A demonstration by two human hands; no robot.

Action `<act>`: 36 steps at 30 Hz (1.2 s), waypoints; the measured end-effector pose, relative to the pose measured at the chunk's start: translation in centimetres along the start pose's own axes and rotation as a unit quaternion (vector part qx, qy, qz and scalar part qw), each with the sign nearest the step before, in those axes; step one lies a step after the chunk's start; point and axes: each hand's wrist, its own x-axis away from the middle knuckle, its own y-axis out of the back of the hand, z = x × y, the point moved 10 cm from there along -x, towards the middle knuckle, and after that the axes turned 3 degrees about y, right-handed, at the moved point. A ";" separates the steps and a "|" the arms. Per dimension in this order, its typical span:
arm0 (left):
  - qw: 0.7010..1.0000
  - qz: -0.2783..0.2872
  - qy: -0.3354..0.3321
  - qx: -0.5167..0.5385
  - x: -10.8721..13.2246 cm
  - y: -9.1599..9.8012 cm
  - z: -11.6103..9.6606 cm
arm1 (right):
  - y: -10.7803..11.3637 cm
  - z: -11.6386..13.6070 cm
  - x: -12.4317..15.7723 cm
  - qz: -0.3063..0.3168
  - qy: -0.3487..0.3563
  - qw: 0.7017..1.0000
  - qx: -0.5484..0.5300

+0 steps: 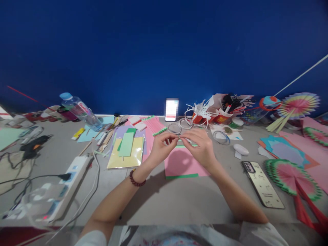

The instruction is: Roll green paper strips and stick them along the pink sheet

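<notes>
My left hand (163, 146) and my right hand (199, 145) meet fingertip to fingertip above the table, both in a pinch. What they hold is too small to name; a bit of something whitish shows by my right fingers. Below them lies a pink sheet of paper (179, 165) with green strips along its near and far edges. The shadow of my hands falls on it. Just beyond my fingers rests a coil of wire (174, 128). Behind that, a phone with a lit screen (171, 110) leans upright on the blue wall.
Left are a yellow paper pack (138, 159), pleated pink paper (155, 125), a water bottle (82, 110) and a power strip (68, 191) with cables. Right are cups of white strips (197, 118), a patterned phone (263, 186), a pink-green paper fan (287, 177) and blue paper (284, 148).
</notes>
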 end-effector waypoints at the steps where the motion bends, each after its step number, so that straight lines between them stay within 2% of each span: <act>1: 1.000 0.000 -0.010 -0.014 0.1 0.0 -0.3 | -0.1 -0.1 0.0 0.003 -0.003 1.000 -0.004; 12: 0.991 0.006 -0.084 -0.105 0.7 -0.1 -1.8 | -0.4 0.5 0.1 0.013 0.022 1.000 0.005; 21: 0.988 0.007 -0.095 -0.125 0.8 -0.2 -1.9 | -0.7 0.1 0.0 0.041 0.018 0.999 0.000; 29: 0.988 0.002 -0.096 -0.124 0.8 -0.1 -2.1 | -0.6 0.5 0.0 0.025 0.029 0.999 0.016; 32: 0.990 0.001 -0.081 -0.112 0.7 -0.2 -2.0 | -0.6 0.2 0.0 0.021 0.004 1.000 -0.005; 36: 0.995 -0.006 -0.053 -0.080 0.5 -0.1 -1.6 | -1.2 -1.7 0.2 0.035 -0.102 0.991 -0.083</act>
